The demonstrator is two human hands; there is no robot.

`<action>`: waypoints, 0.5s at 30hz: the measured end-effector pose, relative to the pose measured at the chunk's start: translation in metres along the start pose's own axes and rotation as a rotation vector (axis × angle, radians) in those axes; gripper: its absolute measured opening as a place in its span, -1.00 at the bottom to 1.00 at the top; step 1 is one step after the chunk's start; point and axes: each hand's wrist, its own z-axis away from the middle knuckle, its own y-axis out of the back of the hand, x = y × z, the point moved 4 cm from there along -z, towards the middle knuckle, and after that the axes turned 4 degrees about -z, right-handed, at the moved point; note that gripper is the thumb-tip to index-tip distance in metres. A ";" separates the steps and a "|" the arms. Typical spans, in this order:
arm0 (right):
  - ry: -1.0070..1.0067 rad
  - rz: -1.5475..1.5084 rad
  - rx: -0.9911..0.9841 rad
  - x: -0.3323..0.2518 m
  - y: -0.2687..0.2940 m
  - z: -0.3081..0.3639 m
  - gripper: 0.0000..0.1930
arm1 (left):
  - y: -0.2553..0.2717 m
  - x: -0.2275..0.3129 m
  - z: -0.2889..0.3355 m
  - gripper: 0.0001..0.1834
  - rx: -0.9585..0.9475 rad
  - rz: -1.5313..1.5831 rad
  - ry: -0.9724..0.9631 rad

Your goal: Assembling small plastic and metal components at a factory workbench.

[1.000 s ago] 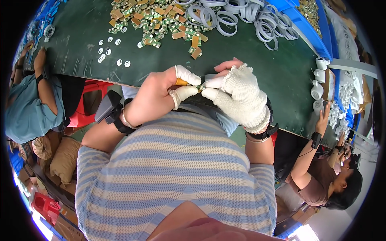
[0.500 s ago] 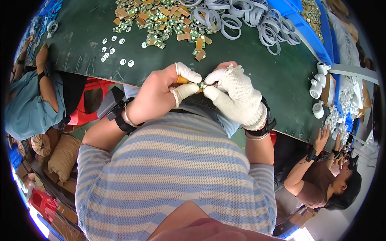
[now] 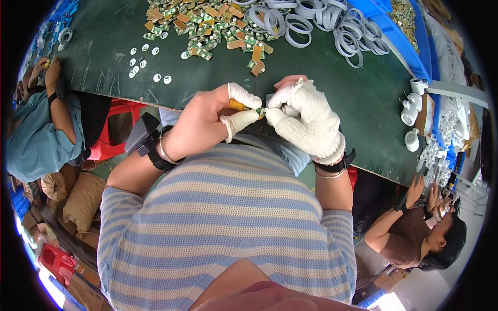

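Note:
My left hand [image 3: 205,115] pinches a small green circuit board [image 3: 262,111] between thumb and forefinger, both in white covers; a yellow cover shows on another finger. My right hand [image 3: 309,120], in a white knitted glove, is closed close against the board's right end. Something pale grey shows between its thumb and fingers, mostly hidden, and I cannot make out its kind. Both hands are over the near edge of the green table [image 3: 207,72]. Beyond them lies a heap of circuit boards [image 3: 207,23], green with orange-brown pieces.
Grey rings [image 3: 298,31] lie piled at the back right, beside a blue bin [image 3: 397,31]. Several white round discs [image 3: 143,64] are scattered at the left. White round-headed fittings [image 3: 409,115] stand near the right edge. Co-workers sit left [image 3: 44,129] and right [image 3: 410,238].
My right fingers have shifted at the board's right end, and a pale grey thing now shows between them. My left hand keeps its pinch. The right co-worker's hands have moved.

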 end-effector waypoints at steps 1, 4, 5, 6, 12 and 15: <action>0.013 -0.005 0.010 0.000 0.001 0.000 -0.83 | -0.001 -0.002 0.000 -0.74 -0.020 0.042 -0.002; 0.083 0.031 -0.072 0.002 0.003 -0.002 -0.82 | -0.002 -0.006 -0.002 -0.74 -0.050 0.185 0.041; 0.082 0.031 -0.072 0.002 0.003 -0.002 -0.82 | -0.003 -0.006 -0.002 -0.74 -0.050 0.186 0.042; 0.076 0.034 -0.064 0.002 0.003 -0.003 -0.81 | -0.003 -0.006 -0.002 -0.74 -0.044 0.176 0.057; -0.070 -0.072 -0.127 0.004 0.004 -0.002 -0.81 | -0.001 -0.007 -0.008 -0.77 -0.138 0.270 0.162; -0.016 -0.081 -0.161 0.009 0.003 -0.003 -0.82 | -0.004 -0.008 -0.007 -0.78 -0.165 0.355 0.191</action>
